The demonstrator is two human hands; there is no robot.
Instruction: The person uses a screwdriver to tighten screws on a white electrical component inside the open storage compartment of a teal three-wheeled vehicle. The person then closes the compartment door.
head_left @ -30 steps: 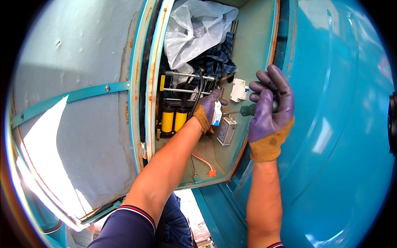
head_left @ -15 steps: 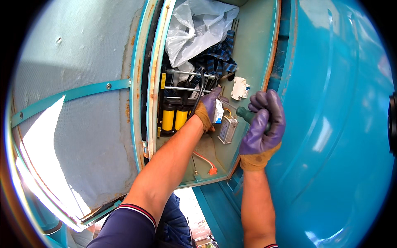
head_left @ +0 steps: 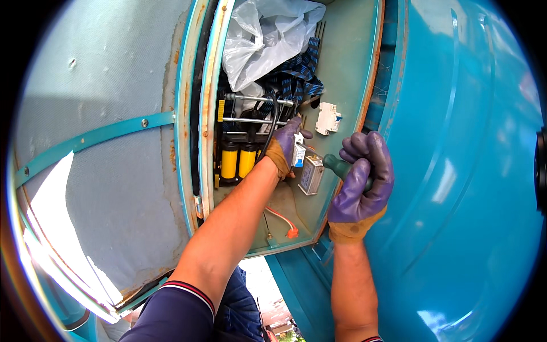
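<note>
Turquoise metal housing (head_left: 467, 171) fills the view from twelve to six o'clock on the right side, and its hatch door (head_left: 102, 171) hangs open toward nine o'clock, showing a grey inner face crossed by a teal strap. Between them we record an open compartment (head_left: 347, 74) with a pale green back wall. Item: crumpled clear plastic bag (head_left: 262, 40), stuffed in at twelve o'clock. Item: blue-and-black patterned strap (head_left: 296, 80), just below the bag. Item: two yellow cylinders (head_left: 237, 162), upright side by side at the nine o'clock side of the compartment, under a pair of metal rods. Item: white switch block (head_left: 326, 118), fixed to the back wall. Item: small grey metal box (head_left: 311, 174), near the centre of the compartment. Item: orange wire (head_left: 283, 221) with a plug end, loose at the six o'clock end. Our left hand (head_left: 286, 145), in a purple glove with a tan cuff, reaches deep inside; its fingers are curled about a small white-and-blue part just at nine o'clock of the grey box, though we cannot tell how firmly. Our right hand (head_left: 360, 179), gloved alike, sits at three o'clock of the grey box, its fingers wrapped fully round a dark green tool handle (head_left: 337, 166) whose free end points toward the box.
</note>
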